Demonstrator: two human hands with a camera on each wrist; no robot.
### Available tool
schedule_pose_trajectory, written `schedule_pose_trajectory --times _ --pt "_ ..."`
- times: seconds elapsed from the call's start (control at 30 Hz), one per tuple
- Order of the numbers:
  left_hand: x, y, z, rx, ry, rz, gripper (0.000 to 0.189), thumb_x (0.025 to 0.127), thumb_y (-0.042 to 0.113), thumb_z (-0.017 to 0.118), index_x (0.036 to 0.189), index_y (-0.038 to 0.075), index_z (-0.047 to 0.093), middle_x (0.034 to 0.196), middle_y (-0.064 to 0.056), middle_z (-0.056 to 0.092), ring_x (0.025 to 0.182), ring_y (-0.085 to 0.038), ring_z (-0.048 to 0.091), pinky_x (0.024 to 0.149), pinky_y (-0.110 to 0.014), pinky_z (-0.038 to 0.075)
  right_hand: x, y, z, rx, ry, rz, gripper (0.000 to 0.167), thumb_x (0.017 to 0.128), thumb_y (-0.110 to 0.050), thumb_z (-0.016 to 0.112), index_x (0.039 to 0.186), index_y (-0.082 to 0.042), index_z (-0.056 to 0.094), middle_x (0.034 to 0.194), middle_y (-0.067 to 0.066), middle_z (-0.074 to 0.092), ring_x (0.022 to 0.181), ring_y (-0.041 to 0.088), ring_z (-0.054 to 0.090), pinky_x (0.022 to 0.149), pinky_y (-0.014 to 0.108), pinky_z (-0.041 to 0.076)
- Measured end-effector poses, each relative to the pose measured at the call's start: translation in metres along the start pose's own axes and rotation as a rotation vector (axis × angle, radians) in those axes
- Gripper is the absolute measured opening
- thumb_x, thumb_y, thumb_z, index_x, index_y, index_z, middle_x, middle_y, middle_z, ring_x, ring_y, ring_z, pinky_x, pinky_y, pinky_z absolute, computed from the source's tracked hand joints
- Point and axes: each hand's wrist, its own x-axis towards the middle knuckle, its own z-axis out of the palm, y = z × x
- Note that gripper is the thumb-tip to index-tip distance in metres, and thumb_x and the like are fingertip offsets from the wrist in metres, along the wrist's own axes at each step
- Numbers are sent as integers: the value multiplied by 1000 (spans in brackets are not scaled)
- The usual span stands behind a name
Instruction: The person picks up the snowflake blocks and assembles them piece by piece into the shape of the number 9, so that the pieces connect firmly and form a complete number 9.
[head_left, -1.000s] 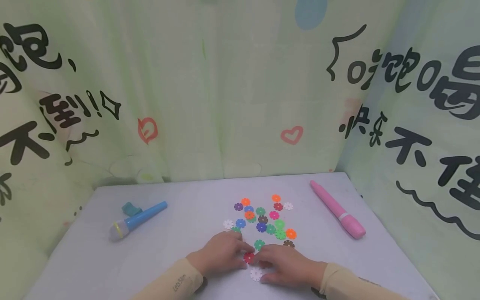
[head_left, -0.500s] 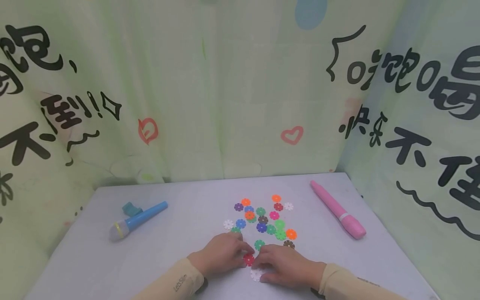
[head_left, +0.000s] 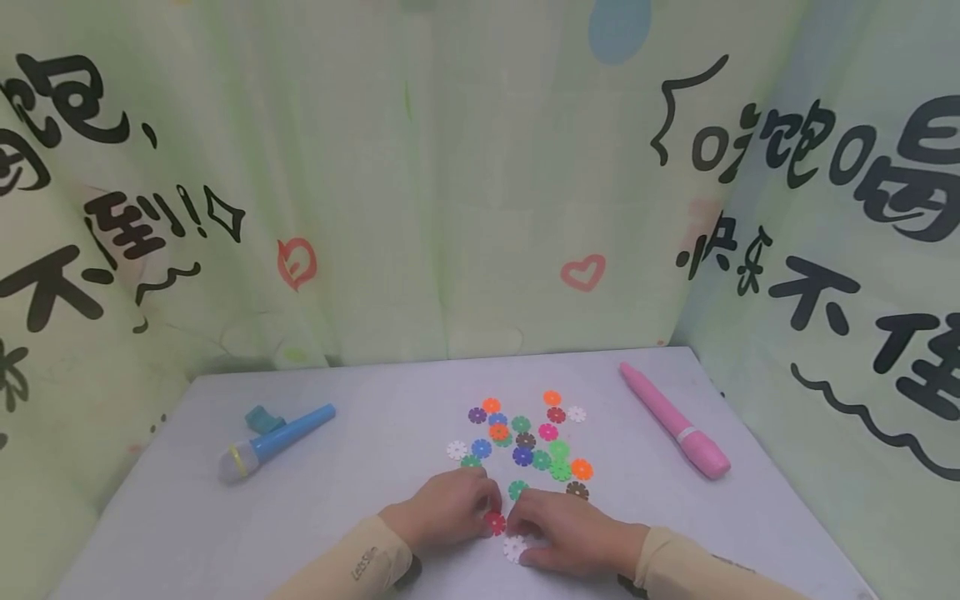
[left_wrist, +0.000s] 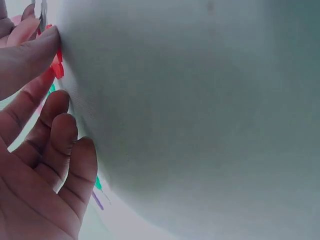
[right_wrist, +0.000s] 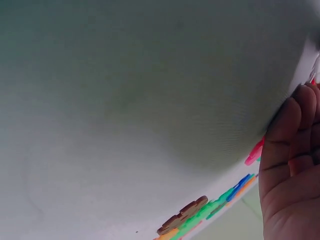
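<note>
My left hand (head_left: 450,504) pinches a red snowflake disc (head_left: 495,523) between thumb and index finger near the front of the table; its other fingers are loosely curled. In the left wrist view the red disc (left_wrist: 58,67) shows edge-on past the thumb. Just right of it, my right hand (head_left: 566,532) has its thumb and curled fingers at a white snowflake disc (head_left: 514,548), which it holds low at the tabletop. The right fingertips come close to the red disc. In the right wrist view, its fingers (right_wrist: 300,120) hide most of what they hold.
Several coloured snowflake discs (head_left: 522,456) lie scattered behind the hands, a brown disc (head_left: 577,490) near the right knuckles. A blue toy microphone (head_left: 285,436) and a teal piece (head_left: 262,418) lie left on the white table (head_left: 390,417). A pink stick-shaped toy (head_left: 675,421) lies right.
The red disc has come slightly nearer the table's front, toward the white disc, and the left index finger has curled in more. The right hand stays nearly in place.
</note>
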Motion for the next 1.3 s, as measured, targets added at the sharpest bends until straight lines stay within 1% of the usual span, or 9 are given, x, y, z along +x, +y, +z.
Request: schedule_pose_trajectory --times 0.23,0.4,0.57,0.7,0.87,1.0,1.07,1.17,1.3 --pt "-1 1 3 -26 3 -16 24 81 20 83 92 25 63 79 15 51 74 -3 50 71 -23 48 0 -1 3 77 20 56 29 85 -28 81 108 -30 63 94 -23 57 80 -1 54 72 20 50" --pt "-1 2 5 -70 -7 -9 29 80 14 85 93 25 62 75 15 53 70 -3 51 67 -22 48 1 -1 4 119 31 60 29 84 -23 83 105 -29 63 89 -22 58 76 0 54 70 20 50" --pt "-1 -4 9 -114 -12 1 21 83 15 81 90 25 65 74 17 55 71 -2 53 69 -22 48 -1 -2 0 200 46 54 24 86 -18 80 99 -28 63 82 -18 58 75 1 55 69 21 50" --pt "-4 -11 9 -183 4 16 14 86 15 78 87 24 68 74 18 57 72 -1 54 72 -22 49 -2 -1 -2 290 44 74 17 90 -15 75 98 -26 64 83 -15 61 75 4 56 69 23 51" --pt "-15 -17 3 -295 31 -7 12 87 15 78 87 23 70 75 18 60 74 -1 57 75 -23 51 -2 1 -3 331 68 79 18 91 -16 73 103 -28 66 86 -14 62 79 6 57 71 25 51" --pt "-28 -21 -4 -354 72 -39 11 86 14 79 87 23 72 78 19 62 78 -1 59 79 -25 52 0 -1 -6 322 120 51 20 91 -16 74 106 -28 68 90 -13 63 82 8 58 73 26 51" --pt "-35 -22 -7 -375 88 -61 10 86 14 79 89 22 73 80 19 64 78 -1 59 79 -26 53 1 -5 -9 332 141 57 21 91 -15 74 108 -27 69 92 -11 65 83 8 58 74 26 52" --pt "-44 -21 -11 -419 97 -102 10 85 16 81 92 21 75 82 17 65 78 -2 61 78 -26 54 4 -10 -13 357 172 69 23 90 -13 74 110 -23 70 97 -9 67 85 9 60 76 26 53" --pt "-53 -20 -13 -446 119 -126 11 84 17 81 92 21 75 82 17 67 76 -4 61 74 -24 54 9 -18 -17 416 216 78 23 91 -11 73 114 -16 71 101 -8 68 88 11 62 79 26 54"
